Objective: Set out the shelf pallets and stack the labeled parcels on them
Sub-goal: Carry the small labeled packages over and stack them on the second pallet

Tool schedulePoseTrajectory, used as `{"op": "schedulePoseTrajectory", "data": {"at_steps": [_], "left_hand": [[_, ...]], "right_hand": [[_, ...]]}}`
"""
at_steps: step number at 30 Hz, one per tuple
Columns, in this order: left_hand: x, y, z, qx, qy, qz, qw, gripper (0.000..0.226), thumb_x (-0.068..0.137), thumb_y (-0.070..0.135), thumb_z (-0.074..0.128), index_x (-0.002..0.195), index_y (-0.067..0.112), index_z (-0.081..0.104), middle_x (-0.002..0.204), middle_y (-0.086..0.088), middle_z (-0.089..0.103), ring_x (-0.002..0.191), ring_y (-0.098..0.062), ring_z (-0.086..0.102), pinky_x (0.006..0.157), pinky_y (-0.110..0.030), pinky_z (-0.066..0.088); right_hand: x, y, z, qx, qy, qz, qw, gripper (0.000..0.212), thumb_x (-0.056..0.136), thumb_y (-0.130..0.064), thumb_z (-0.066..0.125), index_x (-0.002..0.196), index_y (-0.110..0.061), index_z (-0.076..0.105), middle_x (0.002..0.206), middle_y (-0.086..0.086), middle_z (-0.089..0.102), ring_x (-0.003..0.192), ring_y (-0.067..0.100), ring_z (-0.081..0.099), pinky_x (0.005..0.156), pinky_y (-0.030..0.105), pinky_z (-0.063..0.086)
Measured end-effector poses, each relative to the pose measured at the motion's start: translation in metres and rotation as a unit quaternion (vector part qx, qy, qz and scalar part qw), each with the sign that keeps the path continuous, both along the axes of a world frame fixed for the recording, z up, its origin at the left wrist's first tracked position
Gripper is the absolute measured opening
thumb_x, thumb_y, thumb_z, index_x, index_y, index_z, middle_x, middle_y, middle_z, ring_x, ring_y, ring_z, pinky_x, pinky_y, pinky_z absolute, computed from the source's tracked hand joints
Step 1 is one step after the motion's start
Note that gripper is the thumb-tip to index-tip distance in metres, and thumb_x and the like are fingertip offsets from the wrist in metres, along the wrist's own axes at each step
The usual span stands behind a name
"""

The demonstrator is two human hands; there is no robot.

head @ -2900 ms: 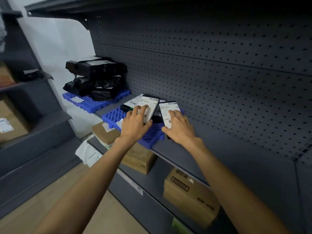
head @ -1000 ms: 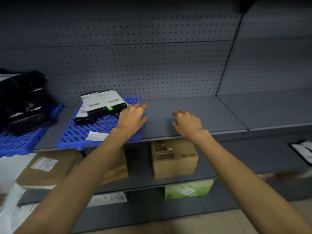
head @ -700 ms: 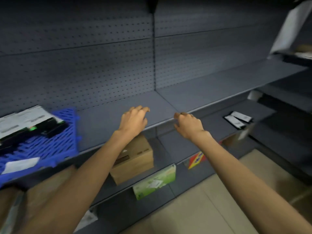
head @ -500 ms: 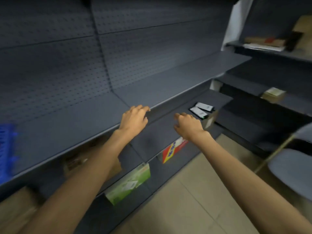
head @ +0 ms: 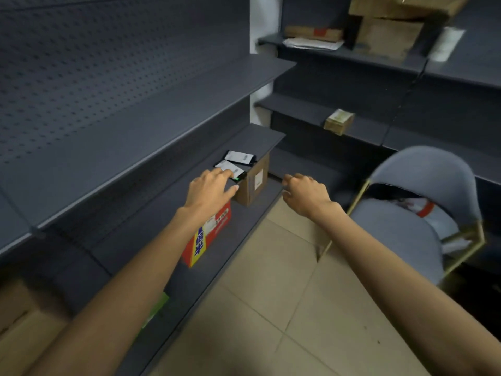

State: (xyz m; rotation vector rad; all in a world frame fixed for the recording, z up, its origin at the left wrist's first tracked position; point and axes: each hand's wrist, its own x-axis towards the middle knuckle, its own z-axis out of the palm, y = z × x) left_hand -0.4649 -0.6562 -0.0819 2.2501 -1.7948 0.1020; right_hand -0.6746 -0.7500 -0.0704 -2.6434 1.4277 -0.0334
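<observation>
Step in hand, as I judge it: fetching the next parcels; left hand reaches forward, grip spread and empty, fingertips at the near edge of two flat black parcels with white printed labels; these lie one just beyond the other on the dark grey metal shelf at 12 o'clock; right hand at its 3 o'clock, grip loosely curled, empty. Advise pinching the long edges, labels up; thin packets may slide. Brown cardboard box below; grey padded chair at 3 o'clock; beige tiled floor; no pallet in view.
</observation>
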Motion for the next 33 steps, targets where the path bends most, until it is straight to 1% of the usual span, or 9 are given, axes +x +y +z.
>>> {"op": "schedulePoseTrajectory", "data": {"at_steps": [6, 12, 15, 19, 24, 27, 30, 33], "left_hand": [[0.020, -0.099, -0.036, 0.023, 0.013, -0.008, 1.000, 0.034, 0.094, 0.032, 0.054, 0.124, 0.017, 0.059, 0.116, -0.007, 0.064, 0.104, -0.030, 0.060, 0.075, -0.042, 0.051], [0.063, -0.204, -0.067, 0.048, 0.038, -0.005, 0.998, 0.034, 0.095, 0.038, 0.054, 0.120, 0.016, 0.061, 0.115, -0.007, 0.065, 0.103, -0.028, 0.062, 0.074, -0.042, 0.054], [0.082, -0.249, -0.079, 0.061, 0.058, -0.002, 0.996, 0.034, 0.095, 0.036, 0.054, 0.122, 0.016, 0.062, 0.117, -0.007, 0.065, 0.104, -0.029, 0.062, 0.074, -0.042, 0.053], [0.101, -0.294, -0.095, 0.089, 0.070, 0.016, 0.993, 0.034, 0.095, 0.036, 0.055, 0.123, 0.018, 0.061, 0.120, -0.006, 0.064, 0.105, -0.028, 0.061, 0.075, -0.042, 0.054], [0.120, -0.341, -0.125, 0.141, 0.072, 0.075, 0.985, 0.036, 0.096, 0.037, 0.052, 0.126, 0.018, 0.058, 0.120, -0.007, 0.062, 0.106, -0.029, 0.060, 0.074, -0.040, 0.052], [0.126, -0.371, -0.149, 0.165, 0.075, 0.121, 0.976, 0.034, 0.096, 0.034, 0.052, 0.127, 0.020, 0.056, 0.120, -0.006, 0.060, 0.103, -0.029, 0.062, 0.072, -0.038, 0.050], [0.129, -0.403, -0.179, 0.193, 0.112, 0.184, 0.957, 0.033, 0.096, 0.034, 0.051, 0.128, 0.025, 0.056, 0.125, -0.005, 0.058, 0.105, -0.031, 0.062, 0.075, -0.039, 0.050], [0.126, -0.432, -0.211, 0.204, 0.159, 0.236, 0.937, 0.035, 0.094, 0.035, 0.055, 0.127, 0.023, 0.057, 0.124, -0.007, 0.058, 0.107, -0.033, 0.060, 0.081, -0.044, 0.053]], "right_hand": [[0.020, -0.093, -0.029, 0.015, 0.020, 0.001, 1.000, 0.035, 0.096, -0.027, 0.049, 0.129, -0.016, 0.052, 0.126, 0.010, 0.057, 0.114, 0.035, 0.055, 0.084, 0.044, 0.048], [0.071, -0.202, -0.044, 0.032, 0.040, 0.009, 0.999, 0.036, 0.097, -0.028, 0.048, 0.131, -0.017, 0.052, 0.126, 0.010, 0.058, 0.113, 0.035, 0.056, 0.085, 0.044, 0.050], [0.097, -0.252, -0.052, 0.037, 0.043, 0.014, 0.998, 0.034, 0.095, -0.027, 0.050, 0.128, -0.016, 0.053, 0.124, 0.011, 0.059, 0.111, 0.035, 0.057, 0.084, 0.043, 0.049], [0.127, -0.304, -0.068, 0.060, 0.063, 0.038, 0.995, 0.036, 0.096, -0.026, 0.049, 0.129, -0.014, 0.052, 0.127, 0.013, 0.058, 0.113, 0.037, 0.057, 0.087, 0.044, 0.049], [0.161, -0.373, -0.097, 0.087, 0.080, 0.078, 0.990, 0.038, 0.098, -0.024, 0.048, 0.134, -0.014, 0.049, 0.130, 0.012, 0.056, 0.117, 0.036, 0.055, 0.089, 0.043, 0.048], [0.181, -0.420, -0.121, 0.098, 0.109, 0.124, 0.981, 0.035, 0.098, -0.023, 0.047, 0.132, -0.014, 0.051, 0.127, 0.012, 0.057, 0.116, 0.035, 0.057, 0.088, 0.042, 0.048], [0.198, -0.469, -0.150, 0.114, 0.122, 0.175, 0.970, 0.035, 0.097, -0.023, 0.047, 0.131, -0.014, 0.051, 0.126, 0.012, 0.057, 0.116, 0.034, 0.056, 0.088, 0.043, 0.049], [0.208, -0.514, -0.186, 0.111, 0.139, 0.241, 0.954, 0.037, 0.098, -0.021, 0.044, 0.133, -0.011, 0.048, 0.125, 0.013, 0.056, 0.113, 0.033, 0.056, 0.084, 0.042, 0.049]]}}
